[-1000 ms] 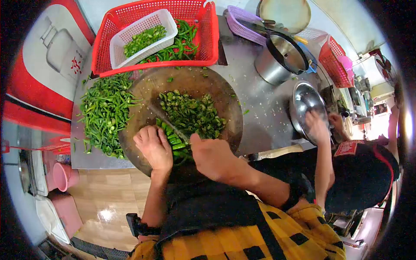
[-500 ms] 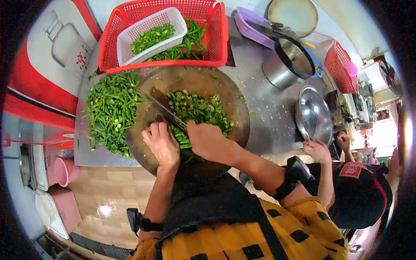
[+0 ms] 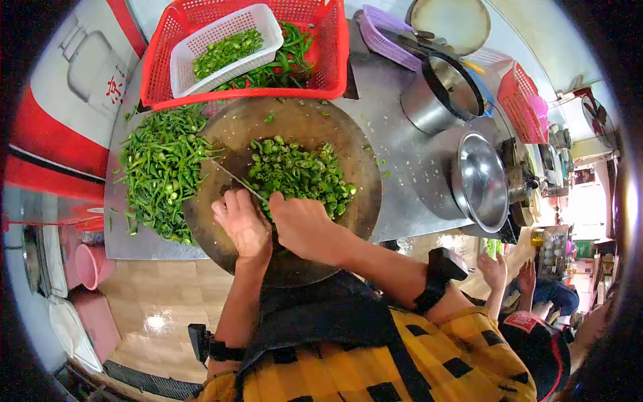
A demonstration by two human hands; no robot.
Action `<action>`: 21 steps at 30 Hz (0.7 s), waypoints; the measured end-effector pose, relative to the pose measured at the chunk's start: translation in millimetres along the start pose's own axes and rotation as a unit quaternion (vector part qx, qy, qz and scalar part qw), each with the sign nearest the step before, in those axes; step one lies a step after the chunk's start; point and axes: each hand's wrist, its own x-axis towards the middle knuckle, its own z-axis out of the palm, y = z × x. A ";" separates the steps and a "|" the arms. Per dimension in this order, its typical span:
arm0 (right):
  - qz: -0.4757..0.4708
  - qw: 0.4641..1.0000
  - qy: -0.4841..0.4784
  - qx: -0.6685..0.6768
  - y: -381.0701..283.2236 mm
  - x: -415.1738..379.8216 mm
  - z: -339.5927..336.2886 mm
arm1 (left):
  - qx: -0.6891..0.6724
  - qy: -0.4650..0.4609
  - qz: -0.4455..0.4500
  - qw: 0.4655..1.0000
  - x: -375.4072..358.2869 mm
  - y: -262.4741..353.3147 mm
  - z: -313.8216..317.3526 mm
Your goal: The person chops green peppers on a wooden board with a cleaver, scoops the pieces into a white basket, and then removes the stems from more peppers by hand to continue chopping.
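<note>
My right hand [image 3: 305,228] grips the handle of a cleaver [image 3: 234,177] whose blade stands edge-down on a round wooden chopping board [image 3: 348,151]. My left hand [image 3: 242,224] lies curled on a bunch of green chillies at the board's near edge, right beside the blade and mostly hiding them. A heap of chopped green chilli [image 3: 298,171] lies to the right of the blade, in the middle of the board.
Whole green chillies [image 3: 161,171] are piled left of the board on the steel table [image 3: 408,174]. Behind stands a red basket [image 3: 331,47] holding chillies and a white basket [image 3: 214,33]. A steel bowl [image 3: 479,181], pot [image 3: 439,94] and purple basket [image 3: 382,33] sit right. Another person's hand [image 3: 494,268] is lower right.
The cleaver has come down closer to my left hand. The other person has let go of the steel bowl and moved away to the lower right.
</note>
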 end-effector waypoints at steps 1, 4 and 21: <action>0.006 1.000 0.005 0.003 7.0 0.5 0.2 | -0.002 -0.004 0.007 1.000 -3.2 -0.4 -0.8; 0.051 0.998 0.024 0.033 34.6 6.5 -3.9 | 0.033 0.000 0.004 0.999 0.2 2.6 -2.3; 0.072 0.995 -0.063 -0.007 -13.1 -61.4 -31.0 | 0.007 0.028 -0.003 1.000 -5.4 1.4 -14.8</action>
